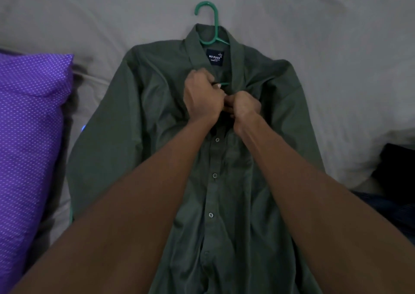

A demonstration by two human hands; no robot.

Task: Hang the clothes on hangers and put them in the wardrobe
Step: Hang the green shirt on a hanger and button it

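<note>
A dark green button-up shirt lies flat on the bed, collar away from me, with a navy label inside the neck. A green plastic hanger sits inside it; its hook sticks out above the collar and a bit of its bar shows below the label. My left hand and my right hand meet at the top of the placket, just below the collar, both pinching the shirt's front edges together. Several buttons below my hands are closed.
A beige sheet covers the bed around the shirt. A purple dotted pillow lies at the left edge. Dark clothing is piled at the right edge.
</note>
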